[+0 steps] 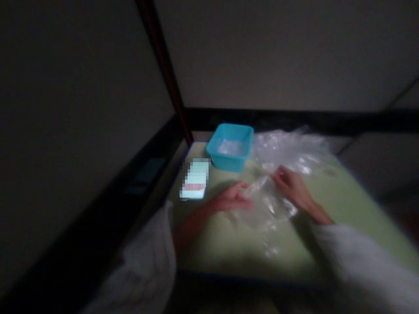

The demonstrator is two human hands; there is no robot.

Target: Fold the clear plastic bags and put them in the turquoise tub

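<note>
Here, nearer than the blue tub point(229, 163), your right hand point(292, 186) pinches clear plastic point(266, 201); your left hand's point(233, 197) grip is unclear.

The basin point(228, 163) stands behind the plastic bag point(266, 201).

the left hand point(235, 196) and right hand point(293, 187) were left bare — a loose, whitish left sleeve point(147, 261) was worn, matched by a similarly pale right sleeve point(363, 257).
</note>
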